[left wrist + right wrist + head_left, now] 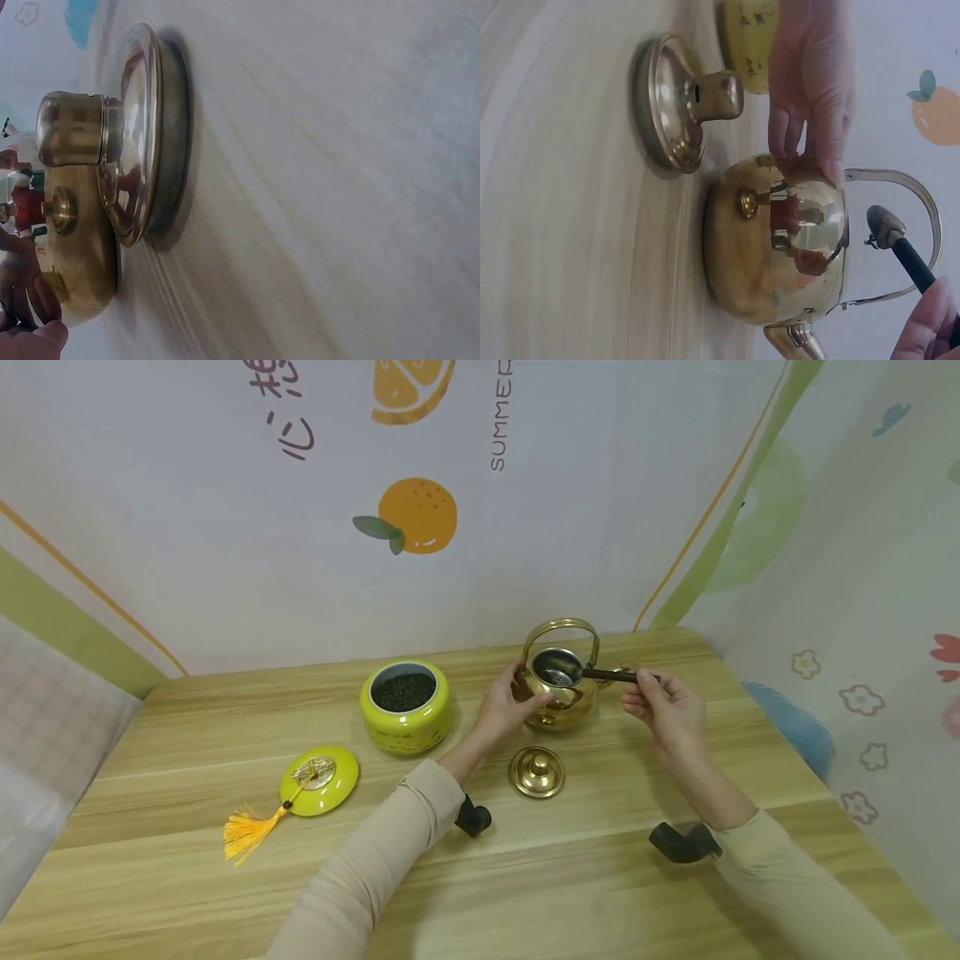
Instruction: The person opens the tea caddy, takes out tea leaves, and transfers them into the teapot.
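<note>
A gold teapot (562, 714) with an upright hoop handle stands uncovered near the table's back edge, a perforated strainer visible inside its mouth. My left hand (504, 703) holds its left side, thumb on the front near the rim, fingers round the side. In my right hand (671, 710) is the black handle of a teaspoon (886, 225). Its metal bowl hangs above the teapot's mouth, with a few dark bits at its edge. The gold lid (537, 772), knob up, lies in front of the teapot. Left of it sits a yellow-green jar (405, 727) of dark tea leaves (405, 692).
The jar's yellow-green lid (330, 781), with an orange tassel (249, 835), lies at the front left of the wooden table (540, 885). A printed curtain (225, 568) hangs behind the table and along its right side. The teapot's spout points right.
</note>
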Demonstrator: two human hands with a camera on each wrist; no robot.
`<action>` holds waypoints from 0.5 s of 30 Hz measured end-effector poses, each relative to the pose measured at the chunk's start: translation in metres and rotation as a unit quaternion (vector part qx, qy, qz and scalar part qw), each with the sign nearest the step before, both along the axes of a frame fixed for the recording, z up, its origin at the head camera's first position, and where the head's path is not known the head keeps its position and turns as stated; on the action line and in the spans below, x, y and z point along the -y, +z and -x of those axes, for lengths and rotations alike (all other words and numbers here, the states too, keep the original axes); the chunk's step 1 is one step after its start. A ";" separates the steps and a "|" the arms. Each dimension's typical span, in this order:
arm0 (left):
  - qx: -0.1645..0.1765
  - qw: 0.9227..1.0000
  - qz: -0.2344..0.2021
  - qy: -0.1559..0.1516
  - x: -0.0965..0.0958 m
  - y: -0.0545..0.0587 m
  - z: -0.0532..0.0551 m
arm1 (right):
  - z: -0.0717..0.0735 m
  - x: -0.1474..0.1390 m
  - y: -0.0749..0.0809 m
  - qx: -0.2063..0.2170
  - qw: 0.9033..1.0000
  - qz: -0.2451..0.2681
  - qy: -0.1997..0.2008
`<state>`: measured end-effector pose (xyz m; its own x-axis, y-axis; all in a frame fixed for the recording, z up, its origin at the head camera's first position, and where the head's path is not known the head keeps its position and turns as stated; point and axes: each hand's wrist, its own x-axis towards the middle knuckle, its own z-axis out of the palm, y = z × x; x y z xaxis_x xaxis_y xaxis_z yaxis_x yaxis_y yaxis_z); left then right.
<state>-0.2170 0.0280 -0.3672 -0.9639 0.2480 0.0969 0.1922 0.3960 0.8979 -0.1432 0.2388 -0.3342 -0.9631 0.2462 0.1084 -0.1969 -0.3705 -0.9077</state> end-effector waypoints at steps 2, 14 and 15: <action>-0.003 1.000 0.000 -0.001 0.000 -0.001 0.000 | -0.002 -0.001 0.001 0.007 1.000 0.023 0.011; -0.002 1.000 -0.011 -0.006 -0.001 -0.003 0.001 | -0.005 -0.030 -0.024 -0.111 0.993 -0.031 -0.013; -0.001 1.000 -0.012 -0.005 0.000 -0.002 0.001 | -0.007 -0.034 -0.023 -0.124 0.992 -0.031 -0.020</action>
<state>-0.2184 0.0282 -0.3695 -0.9614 0.2544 0.1044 0.1969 0.3718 0.9072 -0.1359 0.2725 -0.3576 -0.8945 0.2698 0.3565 -0.4303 -0.3029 -0.8504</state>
